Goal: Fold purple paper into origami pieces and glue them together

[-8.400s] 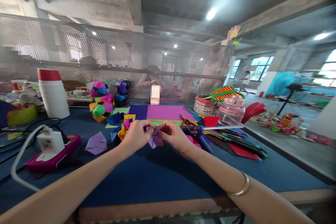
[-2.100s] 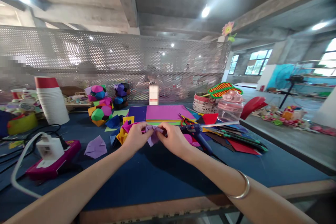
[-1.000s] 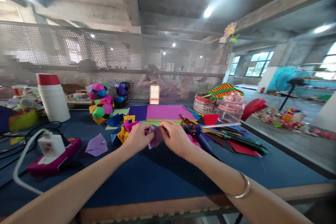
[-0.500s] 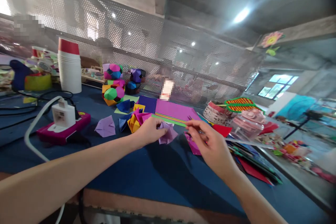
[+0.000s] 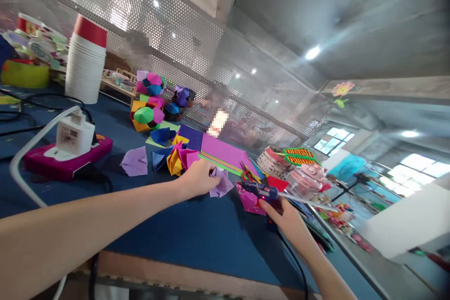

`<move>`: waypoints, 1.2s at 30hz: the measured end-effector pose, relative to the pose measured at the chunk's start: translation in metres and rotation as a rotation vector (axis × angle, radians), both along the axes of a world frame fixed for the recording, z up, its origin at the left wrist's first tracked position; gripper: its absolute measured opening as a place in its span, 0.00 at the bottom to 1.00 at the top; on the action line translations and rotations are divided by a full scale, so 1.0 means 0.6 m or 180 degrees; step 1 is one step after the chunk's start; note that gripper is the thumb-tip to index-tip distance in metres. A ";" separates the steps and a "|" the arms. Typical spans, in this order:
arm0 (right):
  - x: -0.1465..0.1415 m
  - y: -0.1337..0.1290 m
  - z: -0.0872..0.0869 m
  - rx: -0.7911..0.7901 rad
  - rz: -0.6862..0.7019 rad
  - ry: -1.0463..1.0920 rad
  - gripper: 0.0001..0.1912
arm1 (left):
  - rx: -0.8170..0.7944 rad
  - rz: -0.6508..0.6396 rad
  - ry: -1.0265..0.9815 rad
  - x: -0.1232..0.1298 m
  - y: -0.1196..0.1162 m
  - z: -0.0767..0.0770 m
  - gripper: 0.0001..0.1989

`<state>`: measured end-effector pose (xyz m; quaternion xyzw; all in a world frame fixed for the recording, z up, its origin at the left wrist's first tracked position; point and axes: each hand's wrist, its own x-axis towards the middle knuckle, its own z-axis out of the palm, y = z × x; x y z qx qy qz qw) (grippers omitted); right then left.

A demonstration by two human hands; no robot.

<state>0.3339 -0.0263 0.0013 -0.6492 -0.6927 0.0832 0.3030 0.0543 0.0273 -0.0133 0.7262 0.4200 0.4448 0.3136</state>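
Note:
My left hand (image 5: 198, 179) is closed on a lilac folded paper piece (image 5: 222, 184), pinching its left edge between thumb and fingers just above the table. My right hand (image 5: 286, 219) is wrapped round a dark blue hot glue gun (image 5: 260, 191), whose nozzle points left towards the lilac piece, apart from it. A white glue stick sticks out of its back, and a small red light shows on its side. Under the gun lies a magenta folded paper piece (image 5: 248, 200). Another lilac folded piece (image 5: 135, 161) rests to the left.
Several coloured folded papers (image 5: 175, 159), paper balls (image 5: 147, 115) and a purple paper stack (image 5: 225, 150) stand behind. Scissors (image 5: 248, 172) lie near the gun. At left are a magenta power strip (image 5: 70, 154) with cables and stacked paper cups (image 5: 86, 63). A clear container (image 5: 305, 182) stands right.
My right hand has taken hold of the glue gun and brought it into view over the magenta piece. My left hand keeps the lilac piece. The whole view has tilted and shifted.

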 end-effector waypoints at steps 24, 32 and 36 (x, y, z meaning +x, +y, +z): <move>-0.095 0.018 0.011 0.1119 0.0616 0.0085 0.15 | -0.0303 0.0218 0.0237 -0.010 0.013 0.003 0.08; -0.080 0.015 -0.014 0.1525 0.0944 -0.0570 0.09 | -0.0018 0.0418 0.0475 -0.012 0.011 0.007 0.12; -0.083 0.016 -0.014 0.1570 0.1075 -0.0707 0.06 | 0.0231 0.0497 0.0604 -0.012 0.007 0.006 0.14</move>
